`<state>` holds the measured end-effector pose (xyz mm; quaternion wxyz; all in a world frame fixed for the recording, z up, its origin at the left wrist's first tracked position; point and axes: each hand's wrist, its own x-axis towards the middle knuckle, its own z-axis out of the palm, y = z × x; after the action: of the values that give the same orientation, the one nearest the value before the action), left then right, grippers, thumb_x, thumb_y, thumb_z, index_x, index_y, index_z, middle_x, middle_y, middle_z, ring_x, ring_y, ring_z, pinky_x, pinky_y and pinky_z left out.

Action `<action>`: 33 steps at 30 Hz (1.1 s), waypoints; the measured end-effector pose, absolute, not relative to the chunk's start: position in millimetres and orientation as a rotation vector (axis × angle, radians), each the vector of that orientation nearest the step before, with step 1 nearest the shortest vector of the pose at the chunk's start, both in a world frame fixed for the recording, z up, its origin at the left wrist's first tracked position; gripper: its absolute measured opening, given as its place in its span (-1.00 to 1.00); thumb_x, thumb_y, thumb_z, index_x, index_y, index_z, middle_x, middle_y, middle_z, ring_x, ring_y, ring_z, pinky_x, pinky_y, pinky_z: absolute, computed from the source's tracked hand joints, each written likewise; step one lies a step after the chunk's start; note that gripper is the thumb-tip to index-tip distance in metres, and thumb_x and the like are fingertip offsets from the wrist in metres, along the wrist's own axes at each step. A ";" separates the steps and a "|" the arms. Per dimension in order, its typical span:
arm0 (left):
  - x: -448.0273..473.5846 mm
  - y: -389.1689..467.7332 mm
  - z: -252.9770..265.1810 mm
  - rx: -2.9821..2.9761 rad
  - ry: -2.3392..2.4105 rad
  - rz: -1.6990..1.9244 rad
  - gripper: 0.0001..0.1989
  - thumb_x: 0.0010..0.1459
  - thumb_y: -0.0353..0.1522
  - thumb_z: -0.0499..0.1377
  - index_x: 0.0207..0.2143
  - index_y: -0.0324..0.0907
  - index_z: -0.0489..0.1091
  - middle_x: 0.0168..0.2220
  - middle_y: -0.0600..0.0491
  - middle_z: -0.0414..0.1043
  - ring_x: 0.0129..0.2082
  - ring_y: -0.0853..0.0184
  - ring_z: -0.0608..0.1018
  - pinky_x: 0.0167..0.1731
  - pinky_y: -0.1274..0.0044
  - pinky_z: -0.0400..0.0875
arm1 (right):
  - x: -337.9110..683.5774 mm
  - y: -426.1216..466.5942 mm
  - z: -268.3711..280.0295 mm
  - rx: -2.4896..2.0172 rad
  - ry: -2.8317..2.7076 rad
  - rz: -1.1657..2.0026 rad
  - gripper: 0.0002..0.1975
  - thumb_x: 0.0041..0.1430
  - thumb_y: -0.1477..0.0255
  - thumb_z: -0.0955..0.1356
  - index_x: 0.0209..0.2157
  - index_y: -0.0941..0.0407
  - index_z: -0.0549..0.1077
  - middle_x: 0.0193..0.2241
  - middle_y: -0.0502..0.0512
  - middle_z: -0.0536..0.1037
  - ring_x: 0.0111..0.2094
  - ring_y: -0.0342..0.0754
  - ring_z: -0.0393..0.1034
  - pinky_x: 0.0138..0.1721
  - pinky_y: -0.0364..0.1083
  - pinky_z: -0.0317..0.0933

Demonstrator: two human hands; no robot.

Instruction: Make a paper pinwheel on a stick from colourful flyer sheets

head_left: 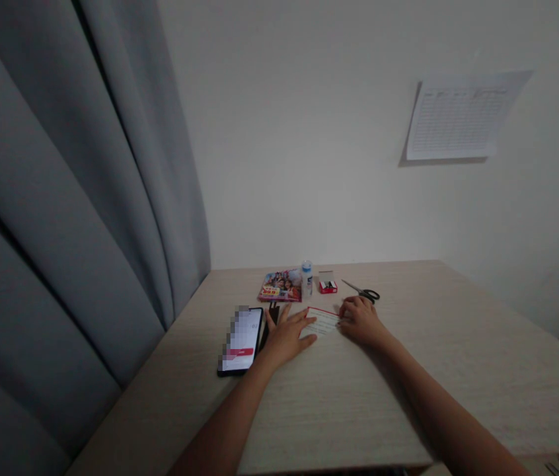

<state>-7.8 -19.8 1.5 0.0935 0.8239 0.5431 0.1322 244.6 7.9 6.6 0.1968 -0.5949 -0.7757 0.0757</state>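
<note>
A small white card (322, 321) with lines of print and a red upper edge lies flat on the table. My left hand (287, 335) rests with spread fingers, its fingertips on the card's left side. The curled fingers of my right hand (360, 321) close on the card's right edge; their tips are partly hidden. Just beyond my right hand lie scissors (361, 291) with black handles. A dark strip-like object (273, 312) shows partly from under my left hand. Left of it, a phone (242, 340) has its screen lit.
Toward the back of the wooden table (339, 410) are a colorful leaflet (281, 285), a clear bottle (306, 279) with a blue label and a small open red box (328, 286). A grey curtain (76, 165) hangs at left. A printed sheet (460, 119) is on the wall.
</note>
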 end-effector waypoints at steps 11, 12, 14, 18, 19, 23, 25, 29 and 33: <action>-8.8 -23.0 6.0 2.418 1.606 0.420 -0.52 0.25 -0.05 0.16 0.22 0.27 0.30 0.35 0.14 0.19 0.41 -0.11 -0.03 0.15 -0.26 -0.65 | 268.0 24.5 -0.1 -1.726 -2.098 0.170 -0.80 0.10 0.44 0.35 -0.22 0.08 0.58 0.07 0.20 0.42 0.20 0.20 0.12 0.21 0.13 0.00; -8.1 -23.8 7.3 2.419 1.613 0.437 -0.53 0.24 -0.04 0.17 0.20 0.26 0.33 0.33 0.13 0.23 0.40 -0.11 0.00 0.15 -0.26 -0.66 | 267.2 24.6 -0.6 -1.712 -2.089 0.159 -0.79 0.09 0.45 0.36 -0.22 0.08 0.58 0.07 0.21 0.43 0.20 0.20 0.12 0.20 0.13 0.00; -6.6 -25.4 10.1 2.433 1.630 0.484 -0.57 0.24 -0.01 0.16 0.14 0.22 0.40 0.27 0.08 0.33 0.36 -0.09 0.09 0.15 -0.25 -0.66 | 264.7 25.0 -1.8 -1.668 -2.077 0.139 -0.78 0.09 0.47 0.35 -0.22 0.09 0.58 0.06 0.21 0.44 0.19 0.18 0.13 0.20 0.11 0.02; -5.4 -27.1 14.0 2.464 1.651 0.570 -0.66 0.27 -0.01 0.12 -0.01 0.16 0.51 0.08 0.05 0.47 0.24 0.01 0.27 0.18 -0.24 -0.61 | 261.9 28.2 -4.9 -1.580 -2.066 0.135 -0.78 0.12 0.46 0.34 -0.21 0.11 0.59 0.01 0.22 0.48 0.14 0.15 0.19 0.20 0.08 0.04; -5.6 -27.2 14.3 2.471 1.652 0.576 -0.69 0.27 -0.03 0.14 -0.03 0.16 0.52 0.04 0.06 0.48 0.22 0.03 0.29 0.19 -0.23 -0.60 | 262.3 29.4 -5.7 -1.571 -2.059 0.135 -0.78 0.12 0.46 0.34 -0.20 0.11 0.58 0.00 0.22 0.48 0.13 0.15 0.21 0.20 0.08 0.05; -6.7 -27.0 13.4 2.498 1.662 0.581 -0.71 0.22 -0.07 0.21 -0.09 0.06 0.52 0.03 0.06 0.46 0.20 0.05 0.30 0.22 -0.21 -0.55 | 266.0 33.2 -8.4 -1.566 -2.018 0.117 -0.72 0.12 0.48 0.34 -0.12 0.14 0.56 -0.01 0.25 0.50 0.11 0.15 0.23 0.18 0.07 0.08; -6.4 -27.2 13.1 2.504 1.663 0.587 -0.70 0.20 -0.08 0.24 -0.10 0.00 0.49 0.10 0.03 0.41 0.21 0.03 0.28 0.22 -0.22 -0.52 | 266.6 33.4 -8.0 -1.549 -2.019 0.122 -0.72 0.13 0.46 0.34 -0.13 0.14 0.58 -0.02 0.25 0.51 0.11 0.16 0.24 0.18 0.08 0.08; -5.5 -28.1 14.0 2.485 1.643 0.555 -0.70 0.21 -0.10 0.23 -0.07 -0.01 0.46 0.08 0.02 0.44 0.20 0.05 0.29 0.22 -0.21 -0.54 | 261.2 29.5 -4.1 -1.481 -2.067 0.223 -0.79 0.17 0.40 0.34 -0.28 0.10 0.64 -0.05 0.22 0.54 0.06 0.15 0.31 0.18 0.10 0.11; -6.4 -28.7 15.3 2.474 1.633 0.567 -0.71 0.26 -0.17 0.19 0.03 0.12 0.44 0.06 0.07 0.44 0.17 0.06 0.31 0.20 -0.23 -0.55 | 251.9 21.6 0.8 -1.392 -2.085 0.390 -0.78 0.16 0.36 0.35 -0.31 0.09 0.67 -0.06 0.20 0.56 0.05 0.15 0.34 0.18 0.09 0.15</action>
<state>-6.4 -28.7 15.3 0.0619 0.8182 0.5400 0.1875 251.9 21.6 0.8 0.2975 -0.5238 -0.7846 0.1466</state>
